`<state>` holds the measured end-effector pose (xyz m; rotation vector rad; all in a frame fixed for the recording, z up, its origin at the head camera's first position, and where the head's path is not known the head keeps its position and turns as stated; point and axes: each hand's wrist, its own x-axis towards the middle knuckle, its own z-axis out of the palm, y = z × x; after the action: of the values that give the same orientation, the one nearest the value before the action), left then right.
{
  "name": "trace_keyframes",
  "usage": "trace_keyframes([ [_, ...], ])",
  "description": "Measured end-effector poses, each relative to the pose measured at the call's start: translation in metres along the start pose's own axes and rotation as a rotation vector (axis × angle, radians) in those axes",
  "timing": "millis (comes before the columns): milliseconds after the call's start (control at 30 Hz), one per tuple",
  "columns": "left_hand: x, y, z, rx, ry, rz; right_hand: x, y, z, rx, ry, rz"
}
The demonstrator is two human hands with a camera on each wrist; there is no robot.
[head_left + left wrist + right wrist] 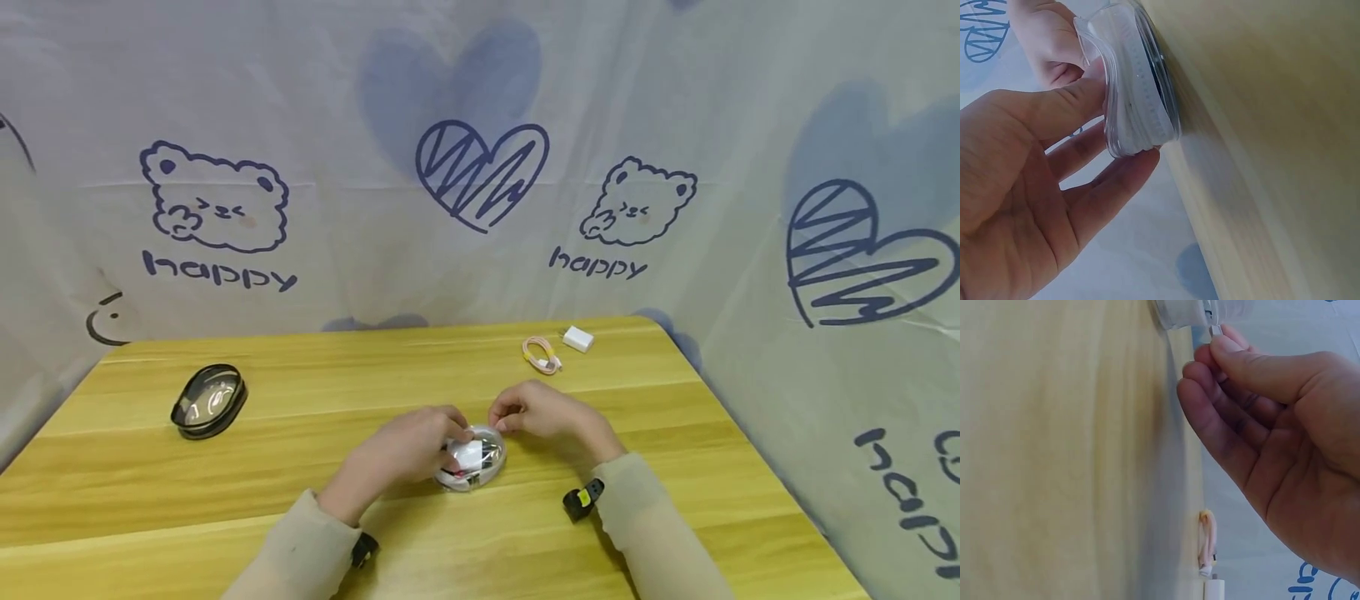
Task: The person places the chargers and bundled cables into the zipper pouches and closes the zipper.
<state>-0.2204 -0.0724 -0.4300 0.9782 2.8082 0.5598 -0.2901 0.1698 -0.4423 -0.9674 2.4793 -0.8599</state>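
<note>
My left hand [408, 446] grips a small rounded clear plastic case [491, 457] just above the wooden table. Through its wall I see white, dark and a bit of red contents, not clear in kind. In the left wrist view the thumb lies on one face of the case [1138, 81] and fingertips support its lower edge. At the far edge, my right hand [543, 410] pinches a small pale tab [1215, 330] that looks like a zipper pull, between thumb and index finger. Its other fingers curl loosely beneath.
A dark-rimmed see-through case [212, 402] lies on the left of the wooden table [337, 375]. Toward the back right are a coiled pinkish cable [542, 356] and a white charger plug [578, 338]. A printed cloth [345, 208] hangs behind the table.
</note>
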Motion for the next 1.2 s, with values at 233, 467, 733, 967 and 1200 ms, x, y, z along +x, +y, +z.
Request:
trace_keyframes([
  [233,-0.001,-0.001,-0.001,0.004,-0.007,-0.007,0.003,0.001,0.005,0.046,0.033,0.021],
  [467,0.000,-0.006,-0.004,-0.014,-0.012,0.046,0.008,-0.005,0.009,-0.041,0.057,-0.023],
  [733,0.003,-0.011,-0.003,0.014,-0.022,0.183,0.011,-0.007,0.012,-0.040,0.093,-0.018],
  [967,0.001,-0.007,-0.002,-0.005,-0.050,0.130,0.011,-0.005,0.015,-0.039,0.104,-0.028],
  [1200,0.000,-0.003,-0.001,0.006,-0.046,0.099,0.009,-0.001,0.011,-0.059,0.086,-0.043],
])
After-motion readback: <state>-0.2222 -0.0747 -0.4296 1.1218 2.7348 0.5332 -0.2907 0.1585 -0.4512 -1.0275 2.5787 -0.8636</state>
